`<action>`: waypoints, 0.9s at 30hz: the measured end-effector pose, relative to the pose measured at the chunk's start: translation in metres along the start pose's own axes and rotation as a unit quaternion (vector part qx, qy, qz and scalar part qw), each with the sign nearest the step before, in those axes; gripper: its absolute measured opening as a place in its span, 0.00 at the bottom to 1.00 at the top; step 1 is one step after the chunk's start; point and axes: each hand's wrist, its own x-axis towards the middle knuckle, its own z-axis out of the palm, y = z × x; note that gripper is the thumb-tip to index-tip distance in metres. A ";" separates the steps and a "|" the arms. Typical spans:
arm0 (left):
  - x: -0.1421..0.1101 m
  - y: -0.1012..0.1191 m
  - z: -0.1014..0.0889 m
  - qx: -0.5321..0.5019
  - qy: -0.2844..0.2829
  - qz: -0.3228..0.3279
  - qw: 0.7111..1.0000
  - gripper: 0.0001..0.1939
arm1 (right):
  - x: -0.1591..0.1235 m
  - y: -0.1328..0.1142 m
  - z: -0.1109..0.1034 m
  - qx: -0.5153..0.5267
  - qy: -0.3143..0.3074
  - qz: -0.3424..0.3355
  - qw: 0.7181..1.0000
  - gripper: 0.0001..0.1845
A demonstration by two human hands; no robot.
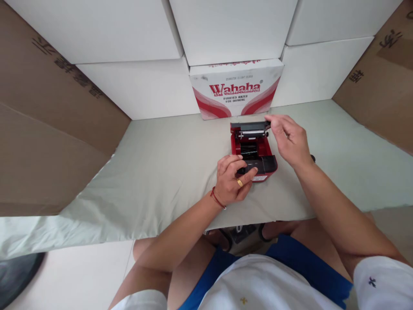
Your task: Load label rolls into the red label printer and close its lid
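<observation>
A small red-and-black printer (270,165) stands on the cloth-covered table in front of me. Its lid (250,126) is raised at the far side, with a metal roller (252,134) along it. Inside the red body lies a shiny black roll (249,150). My left hand (232,178) grips the printer's near left corner, fingers bent over the dark front cover. At the lid's right end, my right hand (288,137) pinches the edge between thumb and fingers. The fingers of my left hand hide part of the front panel.
A white-and-red Wahaha water carton (238,92) stands just behind the printer. White boxes (138,86) are stacked along the back. Brown cardboard walls (58,129) close in the left and right sides. A small black object (312,159) shows partly behind my right wrist.
</observation>
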 end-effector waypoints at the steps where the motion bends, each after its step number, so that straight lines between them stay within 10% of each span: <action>1: 0.000 0.000 0.000 0.001 -0.001 0.000 1.000 0.21 | -0.009 -0.004 -0.004 -0.011 -0.006 -0.007 1.000 0.26; 15: 0.004 0.004 -0.004 -0.023 -0.024 -0.044 0.998 0.21 | -0.068 0.021 0.000 -0.024 0.015 -0.139 0.990 0.16; 27: -0.004 -0.023 -0.006 -0.206 0.004 -0.310 0.928 0.21 | -0.071 0.022 0.004 0.009 0.030 -0.122 0.992 0.16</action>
